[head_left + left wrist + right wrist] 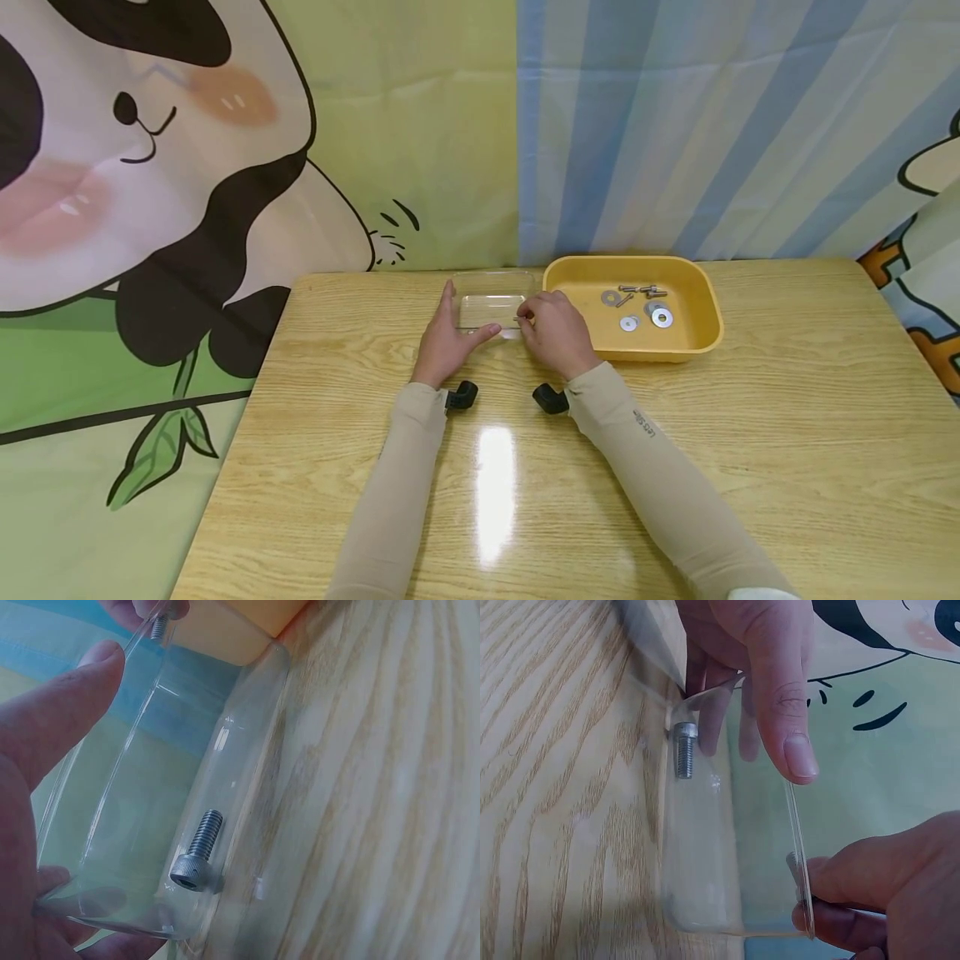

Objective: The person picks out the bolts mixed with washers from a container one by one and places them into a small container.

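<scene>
A clear rectangular container stands on the table near its back edge. My left hand holds its left end, the thumb along the near side and the fingers around the end wall. Inside, at the left end, lies a socket-head bolt, seen through the wall in both wrist views. At the near right corner, my right hand pinches another small bolt between thumb and forefinger, at the container's rim. In the left wrist view only the threaded end of this held bolt shows.
Right beside the container stands a yellow tray with several bolts and several flat washers in it. The wooden table meets a printed curtain at the back.
</scene>
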### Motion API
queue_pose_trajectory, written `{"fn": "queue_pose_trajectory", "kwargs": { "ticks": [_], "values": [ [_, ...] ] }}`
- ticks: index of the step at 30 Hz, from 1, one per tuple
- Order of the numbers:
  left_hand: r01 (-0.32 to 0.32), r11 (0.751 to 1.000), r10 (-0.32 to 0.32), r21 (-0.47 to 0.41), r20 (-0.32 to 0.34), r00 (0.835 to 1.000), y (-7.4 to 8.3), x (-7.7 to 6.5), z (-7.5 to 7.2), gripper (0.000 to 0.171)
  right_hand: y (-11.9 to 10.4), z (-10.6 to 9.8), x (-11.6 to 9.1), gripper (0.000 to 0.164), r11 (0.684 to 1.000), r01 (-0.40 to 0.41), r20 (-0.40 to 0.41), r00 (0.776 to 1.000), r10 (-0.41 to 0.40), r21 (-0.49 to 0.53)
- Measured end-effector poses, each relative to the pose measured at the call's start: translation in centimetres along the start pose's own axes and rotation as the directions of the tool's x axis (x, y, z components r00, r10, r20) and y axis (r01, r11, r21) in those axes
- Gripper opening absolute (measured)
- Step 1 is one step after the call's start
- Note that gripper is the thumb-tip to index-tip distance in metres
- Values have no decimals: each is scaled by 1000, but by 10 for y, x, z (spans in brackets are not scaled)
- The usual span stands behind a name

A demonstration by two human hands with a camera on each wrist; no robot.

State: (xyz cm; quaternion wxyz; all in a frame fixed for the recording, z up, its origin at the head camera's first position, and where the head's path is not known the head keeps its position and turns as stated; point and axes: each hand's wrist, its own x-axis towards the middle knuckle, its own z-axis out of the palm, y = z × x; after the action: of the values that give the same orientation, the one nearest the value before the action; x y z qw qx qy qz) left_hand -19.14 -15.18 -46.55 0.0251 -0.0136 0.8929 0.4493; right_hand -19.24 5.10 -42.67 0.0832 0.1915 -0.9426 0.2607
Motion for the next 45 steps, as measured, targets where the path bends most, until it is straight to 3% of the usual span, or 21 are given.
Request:
{"fn": "queue_pose_trajectory", "kwargs": {
  "ticks": [19, 34, 45],
  "values": [
    [5, 1000, -5, 5, 5, 1000, -1, -2, 0, 118, 1, 0, -2, 11, 1000, 14, -7, 1000, -14, 6],
    [10, 1000, -10, 9, 1, 1000, -1, 0, -1, 119, 6, -20, -14, 15, 998, 1, -129, 992, 8, 69],
    [13, 1000, -13, -8, 19, 1000, -1, 0, 0, 121, 25, -35, -20, 16, 996, -14, -178, 984, 29, 85]
  ]
}}
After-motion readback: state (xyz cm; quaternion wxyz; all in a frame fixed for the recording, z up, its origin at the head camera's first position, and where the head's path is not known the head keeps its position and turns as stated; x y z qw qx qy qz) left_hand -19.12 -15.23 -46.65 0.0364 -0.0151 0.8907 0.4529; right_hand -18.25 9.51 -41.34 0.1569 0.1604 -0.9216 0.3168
